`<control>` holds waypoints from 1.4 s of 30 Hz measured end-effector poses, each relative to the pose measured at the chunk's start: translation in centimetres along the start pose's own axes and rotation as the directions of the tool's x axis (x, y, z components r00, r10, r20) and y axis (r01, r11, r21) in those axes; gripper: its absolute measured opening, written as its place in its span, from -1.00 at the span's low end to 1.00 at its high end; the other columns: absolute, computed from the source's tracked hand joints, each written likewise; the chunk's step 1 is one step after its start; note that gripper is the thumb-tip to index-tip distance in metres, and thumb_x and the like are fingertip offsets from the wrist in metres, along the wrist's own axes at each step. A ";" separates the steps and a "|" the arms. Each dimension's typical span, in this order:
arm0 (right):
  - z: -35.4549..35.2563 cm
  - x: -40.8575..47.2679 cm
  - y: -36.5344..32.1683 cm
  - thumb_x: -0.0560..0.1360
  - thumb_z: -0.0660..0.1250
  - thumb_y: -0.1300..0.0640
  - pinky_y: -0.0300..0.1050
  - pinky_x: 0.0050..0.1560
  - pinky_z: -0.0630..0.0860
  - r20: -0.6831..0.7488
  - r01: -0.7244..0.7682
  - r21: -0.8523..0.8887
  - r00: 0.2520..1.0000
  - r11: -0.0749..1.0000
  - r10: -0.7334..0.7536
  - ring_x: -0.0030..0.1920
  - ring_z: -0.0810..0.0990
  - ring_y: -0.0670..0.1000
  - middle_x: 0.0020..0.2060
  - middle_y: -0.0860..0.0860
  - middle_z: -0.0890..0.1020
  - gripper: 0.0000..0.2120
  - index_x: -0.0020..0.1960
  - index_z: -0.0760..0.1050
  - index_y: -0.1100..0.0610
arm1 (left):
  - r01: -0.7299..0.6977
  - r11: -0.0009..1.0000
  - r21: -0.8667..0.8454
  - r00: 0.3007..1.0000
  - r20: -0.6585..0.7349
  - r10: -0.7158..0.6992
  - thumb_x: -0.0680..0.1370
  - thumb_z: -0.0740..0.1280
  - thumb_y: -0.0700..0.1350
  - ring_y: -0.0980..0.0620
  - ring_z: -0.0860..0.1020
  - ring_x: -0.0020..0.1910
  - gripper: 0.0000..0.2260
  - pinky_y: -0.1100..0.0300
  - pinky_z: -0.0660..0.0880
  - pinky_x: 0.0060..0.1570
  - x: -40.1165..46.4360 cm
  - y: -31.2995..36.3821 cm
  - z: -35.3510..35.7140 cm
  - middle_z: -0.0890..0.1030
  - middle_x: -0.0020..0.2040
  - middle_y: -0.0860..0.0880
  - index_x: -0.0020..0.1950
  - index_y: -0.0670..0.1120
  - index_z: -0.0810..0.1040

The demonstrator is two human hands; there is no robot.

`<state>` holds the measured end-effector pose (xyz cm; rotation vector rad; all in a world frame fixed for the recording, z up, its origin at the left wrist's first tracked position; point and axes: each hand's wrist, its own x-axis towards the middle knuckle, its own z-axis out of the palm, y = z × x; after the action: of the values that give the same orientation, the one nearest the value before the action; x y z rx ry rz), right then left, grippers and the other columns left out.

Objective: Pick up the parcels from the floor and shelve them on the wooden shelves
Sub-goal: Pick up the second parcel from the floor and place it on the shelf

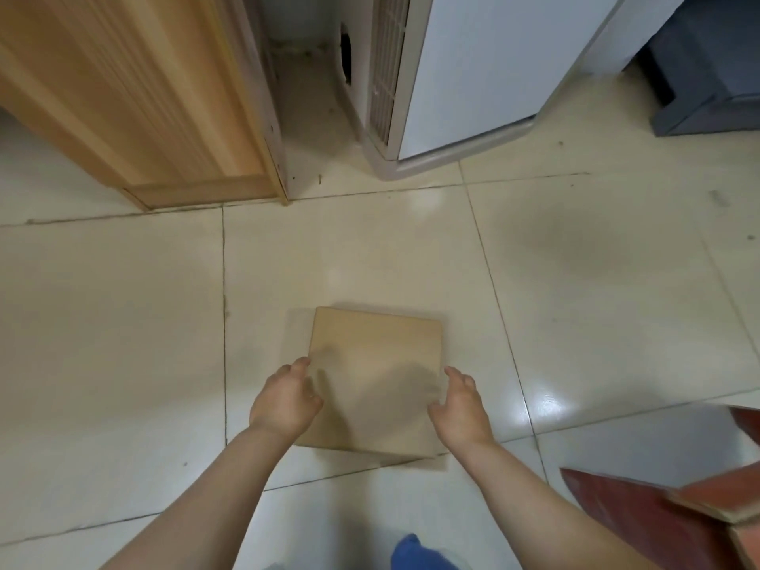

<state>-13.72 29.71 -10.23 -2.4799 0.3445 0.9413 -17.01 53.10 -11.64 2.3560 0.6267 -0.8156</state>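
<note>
A flat square cardboard parcel point(372, 364) lies on the pale tiled floor point(123, 322) just in front of me. My left hand point(286, 399) is at the parcel's left edge, fingers spread and curled, touching or nearly touching it. At the parcel's right edge my right hand point(462, 405) hovers with fingers apart. Neither hand grips the parcel; the view is blurred. The wooden shelf unit's side panel point(135, 96) stands at the upper left.
A white floor-standing appliance with a vent grille point(452, 76) stands at the top centre, with a narrow gap between it and the wooden unit. A dark grey box point(707, 76) is top right. Reddish-brown wooden pieces point(674, 508) lie bottom right. A blue shoe tip point(411, 553) shows below.
</note>
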 end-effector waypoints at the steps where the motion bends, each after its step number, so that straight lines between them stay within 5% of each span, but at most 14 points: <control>1: 0.6 0.8 0.4 0.46 0.22 0.23 0.01 0.18 0.41 -0.001 -0.005 0.002 1.000 1.000 0.005 0.26 0.40 0.17 0.31 0.14 0.33 -0.43 0.43 0.15 0.14 | 0.003 1.000 0.007 1.000 0.006 -0.003 0.42 0.28 -0.13 -0.11 0.43 0.22 -0.45 0.05 0.46 0.04 0.7 -0.3 0.7 0.47 0.23 -0.12 0.41 -0.03 0.25; 5: 2.6 3.0 1.0 0.44 0.25 0.21 0.01 0.18 0.44 0.040 -0.034 0.065 0.999 0.997 0.031 0.25 0.42 0.19 0.33 0.15 0.27 -0.32 0.48 0.02 0.11 | -0.010 0.999 -0.043 0.997 0.073 0.013 0.41 0.30 -0.15 -0.16 0.49 0.11 -0.40 0.07 0.46 -0.08 2.7 -1.4 2.2 0.45 0.20 -0.14 0.41 -0.05 0.17; 14: 2.8 2.4 0.5 0.43 0.28 0.29 -0.14 0.11 0.40 0.084 -0.151 0.246 0.987 0.957 0.134 0.27 0.43 0.14 0.42 0.09 0.25 -0.19 0.51 -0.11 0.09 | 0.065 0.937 -0.342 0.989 0.147 -0.015 0.29 0.32 -0.18 -0.13 0.53 0.01 -0.61 -0.05 0.54 0.00 2.3 -0.5 0.8 0.53 0.04 -0.10 0.09 -0.09 0.38; 20: -2.3 -1.5 -1.3 0.26 0.17 0.26 0.08 0.18 0.50 0.043 -0.148 0.436 0.989 0.887 0.144 0.15 0.53 0.16 0.26 0.09 0.47 -0.29 0.40 0.14 0.03 | 0.062 0.877 -0.476 0.998 0.044 -0.047 0.36 0.26 -0.19 -0.17 0.49 0.07 -0.67 -0.12 0.50 0.10 -2.8 2.2 -3.2 0.38 0.09 -0.10 0.12 -0.08 0.43; 23: -7.0 -5.0 -3.7 0.34 0.13 0.38 0.08 0.12 0.51 -0.026 -0.097 0.554 0.991 0.827 0.133 0.07 0.57 0.16 0.08 0.09 0.58 -0.50 0.24 0.30 0.09 | 0.032 0.832 -0.553 0.999 -0.003 -0.041 0.41 0.24 -0.24 -0.18 0.49 0.08 -0.67 -0.10 0.47 0.16 -6.5 4.4 -7.3 0.36 0.13 -0.09 0.17 -0.08 0.43; 25: -10.4 -7.6 -5.6 0.38 0.12 0.43 0.09 0.14 0.50 -0.054 -0.053 0.579 0.993 0.813 0.104 0.07 0.57 0.13 0.03 0.00 0.57 -0.47 0.31 0.28 0.09 | 0.011 0.817 -0.576 0.999 -0.026 -0.032 0.43 0.24 -0.29 -0.17 0.49 0.10 -0.62 -0.05 0.45 0.19 -9.4 6.1 -10.4 0.34 0.14 -0.10 0.23 -0.07 0.42; 33: -21.6 -17.3 -11.6 0.22 0.17 0.14 0.15 0.28 0.44 -0.118 0.069 0.462 0.993 0.884 -0.016 0.25 0.49 0.11 0.29 0.06 0.47 -0.28 0.39 0.20 -0.08 | -0.059 0.776 -0.628 0.994 -0.107 -0.010 0.31 0.28 -0.15 -0.16 0.51 0.06 -0.44 -0.06 0.47 0.18 -22.7 11.5 -24.7 0.34 0.09 -0.10 0.33 0.00 0.38; 42: -34.9 -34.0 -25.9 0.28 0.34 0.21 0.02 0.27 0.44 -0.198 0.330 0.274 0.939 0.903 -0.282 0.28 0.45 0.04 0.34 -0.01 0.42 -0.16 0.47 0.06 -0.04 | -0.193 0.818 -0.543 0.938 -0.346 -0.008 0.33 0.44 -0.14 -0.20 0.39 0.24 -0.31 -0.12 0.36 0.26 -36.4 15.0 -41.0 0.44 0.26 -0.16 0.43 0.02 0.27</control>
<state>-9.17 36.74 44.31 -2.2378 0.1268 0.5241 -17.39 59.57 44.81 1.9431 0.7596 -0.1298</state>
